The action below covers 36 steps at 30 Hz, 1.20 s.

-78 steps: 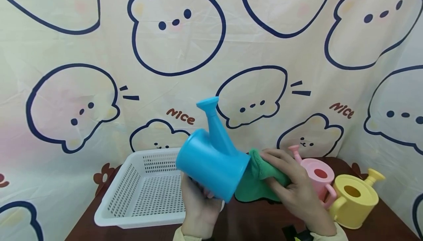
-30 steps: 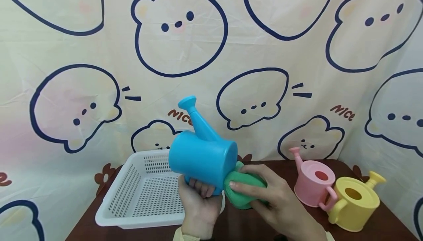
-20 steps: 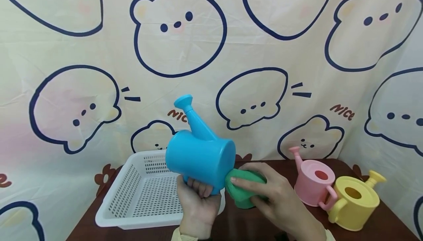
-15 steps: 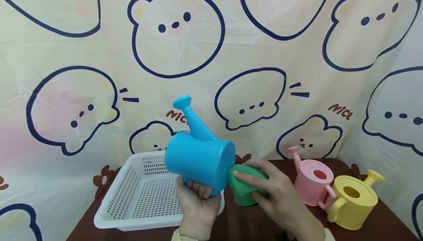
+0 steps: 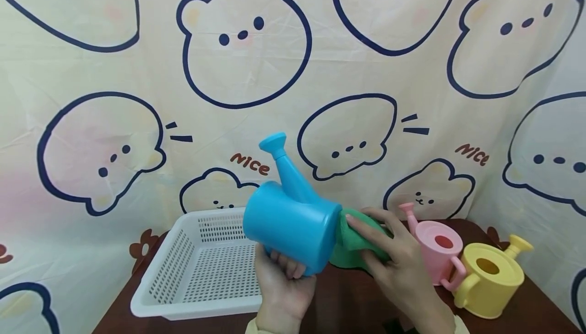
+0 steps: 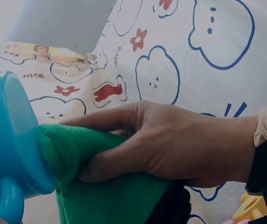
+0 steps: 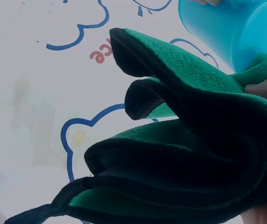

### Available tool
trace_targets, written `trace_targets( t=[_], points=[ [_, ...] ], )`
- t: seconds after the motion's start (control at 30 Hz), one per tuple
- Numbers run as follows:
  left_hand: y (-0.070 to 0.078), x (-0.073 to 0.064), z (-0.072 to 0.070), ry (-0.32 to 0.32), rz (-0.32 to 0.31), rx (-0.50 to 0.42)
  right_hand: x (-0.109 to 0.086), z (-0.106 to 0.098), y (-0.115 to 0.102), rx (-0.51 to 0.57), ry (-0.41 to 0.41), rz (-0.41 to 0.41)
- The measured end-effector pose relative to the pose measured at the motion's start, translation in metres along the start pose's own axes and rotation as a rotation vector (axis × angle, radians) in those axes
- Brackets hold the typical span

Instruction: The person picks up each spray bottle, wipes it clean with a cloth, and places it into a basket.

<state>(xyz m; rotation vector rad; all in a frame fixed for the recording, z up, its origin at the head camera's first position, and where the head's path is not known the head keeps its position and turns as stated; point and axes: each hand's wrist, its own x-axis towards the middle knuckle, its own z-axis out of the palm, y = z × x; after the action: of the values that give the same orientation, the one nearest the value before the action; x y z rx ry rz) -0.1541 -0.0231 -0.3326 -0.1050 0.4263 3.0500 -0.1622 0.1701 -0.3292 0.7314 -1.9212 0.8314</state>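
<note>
A blue toy watering can (image 5: 288, 227) is held up in the head view, tipped on its side with its spout pointing up. My left hand (image 5: 284, 283) grips it from below, fingers curled round its handle (image 6: 11, 201), which shows in the left wrist view. In my right hand (image 5: 398, 257) is a bunched green cloth (image 5: 359, 237), pinched between thumb and fingers. The cloth presses at the can's flat base. Seen from the right wrist, the cloth (image 7: 185, 65) hangs in several folds with dark edging and hides most of the right hand.
A white perforated plastic basket (image 5: 210, 268) stands on the dark brown table (image 5: 339, 303) at left, partly behind the can. On the right, a pink watering can (image 5: 435, 247) and a yellow watering can (image 5: 492, 283) stand side by side. A patterned curtain (image 5: 256, 135) hangs behind.
Over the last half second the blue can has shifted right and tilted slightly, its base turning downward. The right hand and cloth have moved right and up along with the base.
</note>
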Motion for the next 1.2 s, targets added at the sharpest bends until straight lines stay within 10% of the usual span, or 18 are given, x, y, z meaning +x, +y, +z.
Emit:
trace_targets(
  t=[0.87,1.07,1.2],
  points=[
    [0.007,0.005,0.008,0.072,0.253,0.186,-0.002,-0.003,-0.008,0.118,-0.069,-0.031],
    [0.011,0.005,0.01,0.157,0.454,0.426,0.0,-0.005,-0.009,0.108,-0.088,0.005],
    [0.011,0.003,0.009,0.163,0.775,0.713,0.001,-0.005,-0.008,0.09,-0.066,0.008]
  ],
)
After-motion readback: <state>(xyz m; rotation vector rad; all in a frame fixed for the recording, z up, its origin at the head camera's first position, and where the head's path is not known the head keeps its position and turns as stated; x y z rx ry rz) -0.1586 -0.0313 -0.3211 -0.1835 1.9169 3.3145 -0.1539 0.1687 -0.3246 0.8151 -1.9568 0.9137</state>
